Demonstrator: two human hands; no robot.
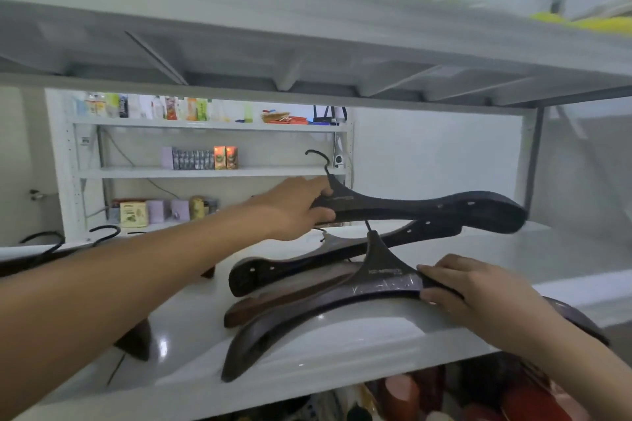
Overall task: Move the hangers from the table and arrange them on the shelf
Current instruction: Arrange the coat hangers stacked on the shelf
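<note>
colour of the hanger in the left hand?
Black, matte, with small pale holes near its far end: the raised hanger in the left hand. Head view.

Your left hand (301,208) grips a dark hanger (420,208) by its neck and holds it in the air above the white shelf (342,345). Your right hand (478,290) pinches the arm of a second hanger (325,308) lying on the shelf, atop two others (284,273). More hooks (102,236) show at the left. A background rack (205,171) holds boxes.
</note>
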